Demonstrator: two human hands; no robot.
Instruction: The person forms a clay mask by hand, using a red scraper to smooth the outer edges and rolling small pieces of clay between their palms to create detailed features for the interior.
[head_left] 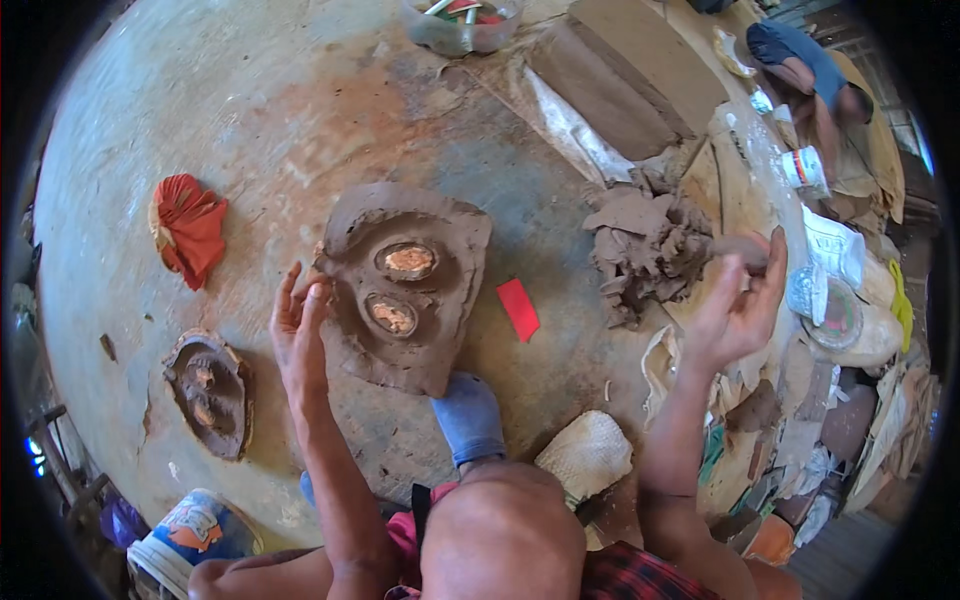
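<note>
Your left hand [298, 335] lies open beside the clay slab [405, 285]; your right hand [738, 305] pinches a clay lump [737, 248] (next, press it on).

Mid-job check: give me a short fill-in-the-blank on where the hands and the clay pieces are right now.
1. The left hand rests against the left edge of the clay slab, which has ____ oval hollows.
2. The right hand is raised beside the heap of clay scraps and pinches a small piece of ____.
3. The small flat card just right of the slab is ____ in colour.
4. The crumpled red cloth lies to the ____ of the slab.

Missing words: two; clay; red; left
</note>
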